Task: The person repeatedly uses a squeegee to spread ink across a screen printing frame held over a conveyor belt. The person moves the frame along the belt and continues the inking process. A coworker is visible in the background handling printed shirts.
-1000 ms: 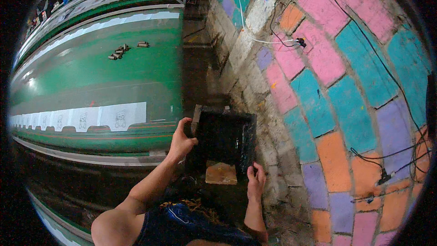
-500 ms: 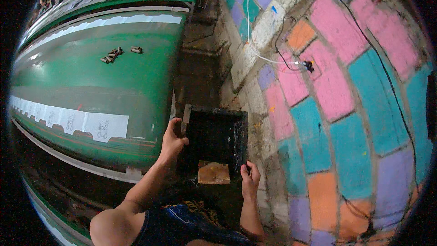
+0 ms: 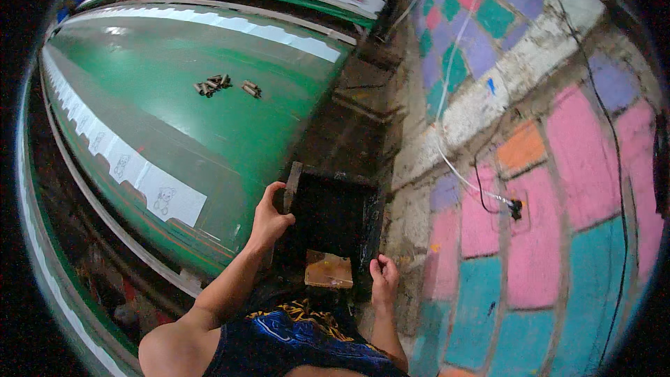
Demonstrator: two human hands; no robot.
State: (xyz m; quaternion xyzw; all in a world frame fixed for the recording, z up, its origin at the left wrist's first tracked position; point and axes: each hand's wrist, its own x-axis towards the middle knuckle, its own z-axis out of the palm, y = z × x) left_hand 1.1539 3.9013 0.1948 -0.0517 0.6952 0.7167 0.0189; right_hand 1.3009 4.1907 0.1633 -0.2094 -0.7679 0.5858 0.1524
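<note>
I hold a black rectangular frame (image 3: 374, 222) in front of my body; it looks like a printing screen, with a very dark inside. My left hand (image 3: 271, 222) is closed on its left rail, near the far corner, with the thumb on the near side. At the right rail, close to the near end, my right hand (image 3: 384, 281) grips with curled fingers. A flat brown piece (image 3: 329, 270), like wood or cardboard, lies across the near part of the frame. The frame's underside is hidden.
On my left runs a long green table (image 3: 244, 146), bearing a row of white sheets (image 3: 169, 199) with bear drawings and several small metal cylinders (image 3: 213, 85). A painted block wall (image 3: 534, 237) stands on my right, with a cable and plug (image 3: 515, 208). A dark narrow passage (image 3: 349, 122) lies ahead.
The view has swung leftward, so the table's far end and wall appear farther right. Both hands keep hold of the frame, which stays in front of me.
</note>
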